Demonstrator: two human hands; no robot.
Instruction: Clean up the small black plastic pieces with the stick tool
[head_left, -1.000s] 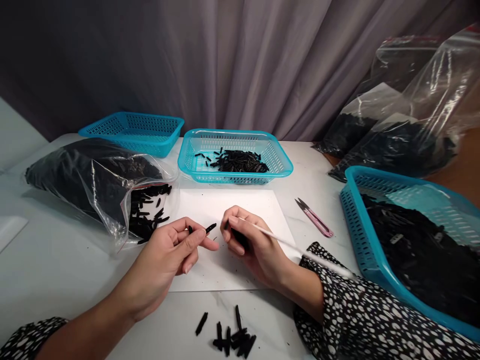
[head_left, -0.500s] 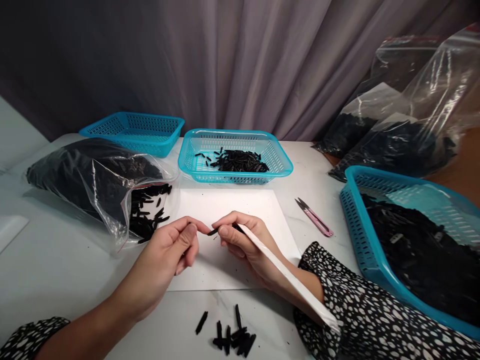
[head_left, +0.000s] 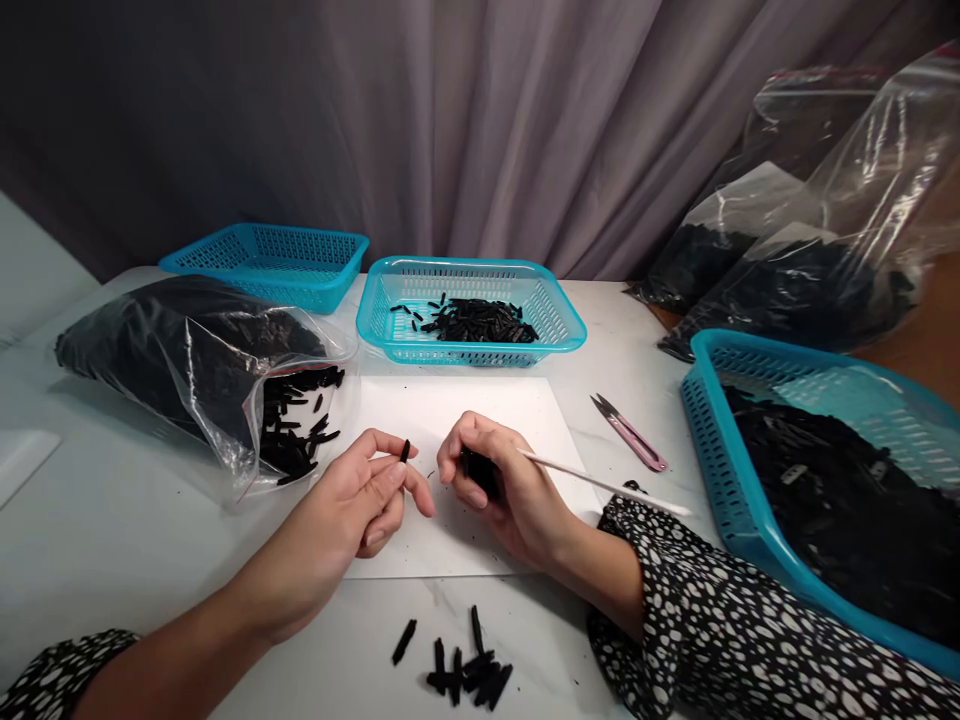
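Observation:
Above the white paper sheet [head_left: 390, 405], my left hand [head_left: 360, 510] pinches a small black strip [head_left: 406, 451] upright between thumb and fingers. To its right, my right hand [head_left: 506, 480] is curled closed around a long thin white stick [head_left: 607, 473], whose far end reaches back over the sleeve. A dark object [head_left: 480, 472] shows within the curled right fingers; whether it joins the stick I cannot tell. The two hands are apart. Several loose black strips [head_left: 480, 672] lie on the table below the paper.
Left stands a clear bag [head_left: 187, 340] spilling black strips. A blue basket [head_left: 472, 355] behind the paper holds more; another blue basket [head_left: 262, 250] stands beyond the bag. Pink thread snips [head_left: 628, 433] lie right, near a large filled basket [head_left: 705, 450] and plastic bags [head_left: 810, 260].
My hands have drawn apart. The black strip, earlier between both hands, now stands upright in my left fingers. My right hand has turned, and the white stick now points more level to the right.

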